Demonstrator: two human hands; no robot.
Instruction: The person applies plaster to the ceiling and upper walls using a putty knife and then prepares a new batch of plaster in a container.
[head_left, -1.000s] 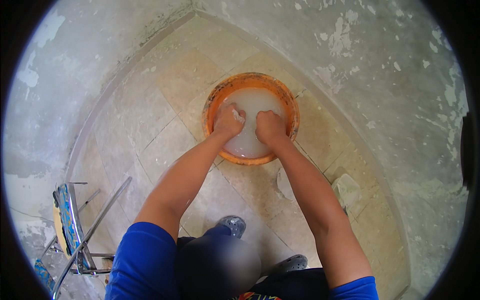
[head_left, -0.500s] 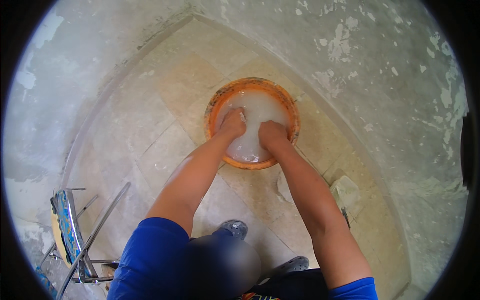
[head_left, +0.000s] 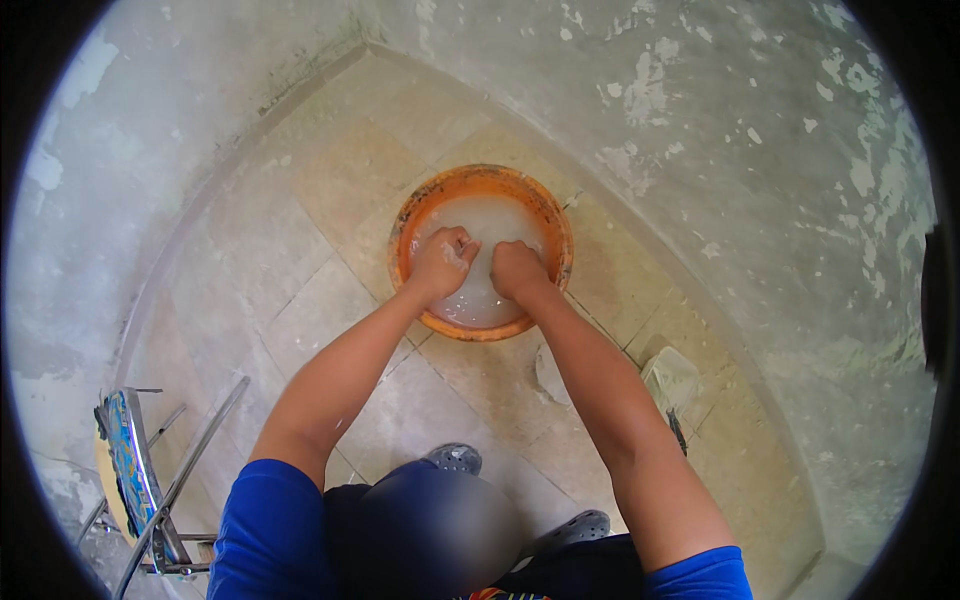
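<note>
An orange plastic basin (head_left: pixel 484 330) with a speckled, stained rim stands on the tiled floor, partly filled with milky, cloudy water (head_left: pixel 472 215). Inside it, my left hand (head_left: pixel 440 265) is at the left side, fingers curled and whitish wet patches on its skin. My right hand (head_left: pixel 516 268) is a fist at the right side of the basin, knuckles up, a short gap from the left. What either hand holds, if anything, is hidden.
A folded chrome chair (head_left: pixel 140 470) with a blue patterned pad lies at lower left. A pale container (head_left: pixel 670 385) and a pale flat piece (head_left: pixel 552 380) sit right of my forearm. Patchy grey walls (head_left: pixel 740 140) enclose the tiles (head_left: pixel 280 250). My shoes (head_left: pixel 455 457) show below.
The view has shifted, so the basin appears lower and further left. Both hands have stayed closed inside it, shifting slightly; the left hand's fingers and thumb now show more clearly.
</note>
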